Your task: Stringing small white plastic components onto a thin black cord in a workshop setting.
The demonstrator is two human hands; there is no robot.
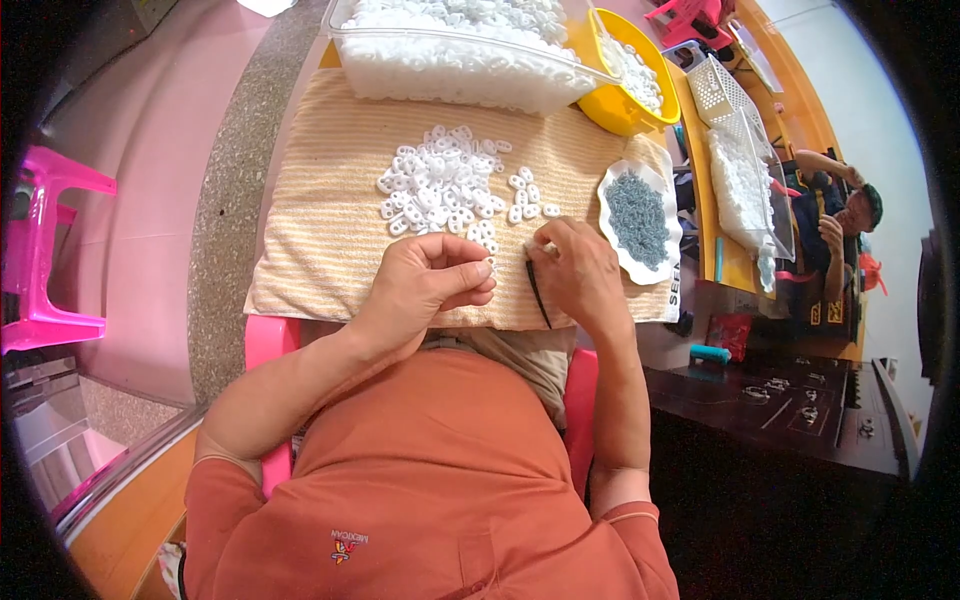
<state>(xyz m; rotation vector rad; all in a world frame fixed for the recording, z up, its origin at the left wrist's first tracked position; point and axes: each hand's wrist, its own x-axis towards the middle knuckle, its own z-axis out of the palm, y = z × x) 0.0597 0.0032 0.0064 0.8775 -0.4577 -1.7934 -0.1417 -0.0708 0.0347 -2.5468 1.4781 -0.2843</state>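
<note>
My left hand point(428, 283) is closed in a pinch at the near edge of the towel, with a small white plastic piece point(491, 262) at its fingertips. Just right of it, my right hand point(580, 268) has its fingers curled together; what they hold is mostly hidden. A thin black strip point(539, 297) runs from beside those fingertips toward the towel's near edge. Beyond my hands lies a pile of white oval plastic pieces point(437, 185) with holes, and several loose ones point(525, 196) sit to its right. A white scalloped dish point(609, 190) holds small grey pieces point(637, 220).
A striped towel point(320, 190) covers the table. At the far side stand a clear tub point(450, 75) and a yellow basin point(625, 118), both full of white pieces. A pink stool point(45, 250) is at left. Another person point(835, 225) sits at right near a white basket point(722, 92).
</note>
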